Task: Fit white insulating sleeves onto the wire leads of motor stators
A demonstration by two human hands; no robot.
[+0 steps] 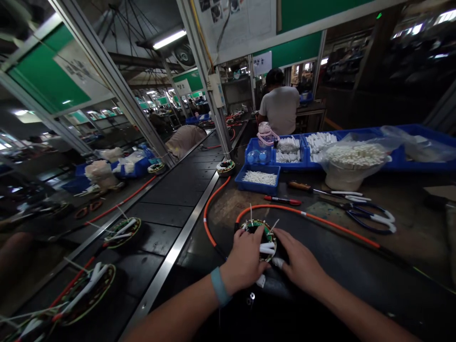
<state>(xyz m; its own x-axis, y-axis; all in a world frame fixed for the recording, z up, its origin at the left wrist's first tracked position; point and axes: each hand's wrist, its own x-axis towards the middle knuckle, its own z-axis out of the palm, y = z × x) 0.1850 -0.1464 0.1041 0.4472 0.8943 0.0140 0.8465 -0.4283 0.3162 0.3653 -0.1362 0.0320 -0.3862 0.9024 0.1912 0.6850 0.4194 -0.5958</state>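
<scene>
A round motor stator with a green and cream rim, white sleeves and upright cable ties sits at the bench's near edge. My left hand lies over its left side, fingers bent onto the top; a teal band circles that wrist. On the opposite side, my right hand curves around the rim, with a white wrapping on its thumb. Both hands grip the stator, and their palms hide part of it. An orange-sleeved cable arcs from behind the stator to the right.
Left of the bench runs a dark conveyor carrying more stators. Blue bins, a small tray of white pieces, a bagged tub, a red marker, a screwdriver and scissors lie beyond. A person sits farther back.
</scene>
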